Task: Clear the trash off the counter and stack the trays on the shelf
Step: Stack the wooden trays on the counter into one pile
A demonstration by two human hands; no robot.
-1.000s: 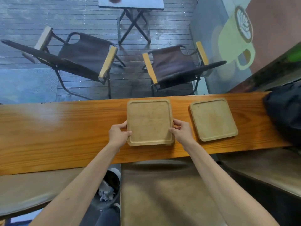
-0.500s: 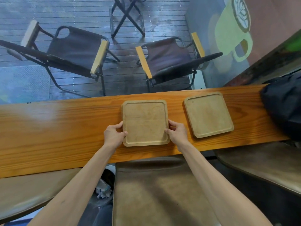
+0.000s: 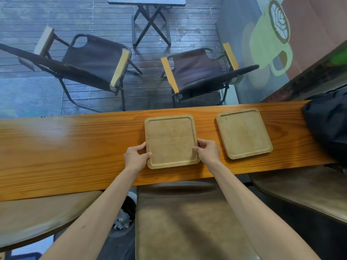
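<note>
Two square wooden trays lie flat on the long wooden counter (image 3: 65, 152). The nearer tray (image 3: 171, 141) sits in the middle, and both hands hold it by its sides. My left hand (image 3: 136, 156) grips the left edge with the thumb on the rim. My right hand (image 3: 207, 152) grips the right edge the same way. The second tray (image 3: 244, 133) lies a little to the right, turned slightly, with nothing on it and no hand touching it.
A black bag (image 3: 328, 126) rests on the counter's right end. Below the counter stand brown cushioned seats (image 3: 187, 222) and a bin with crumpled paper (image 3: 123, 220). Beyond the counter, two folding chairs (image 3: 197, 72) and a small table (image 3: 150, 8) stand on the deck.
The view has shifted slightly. Both hands stay on the middle tray's sides, and the tray remains flat on the counter in about the same spot.
</note>
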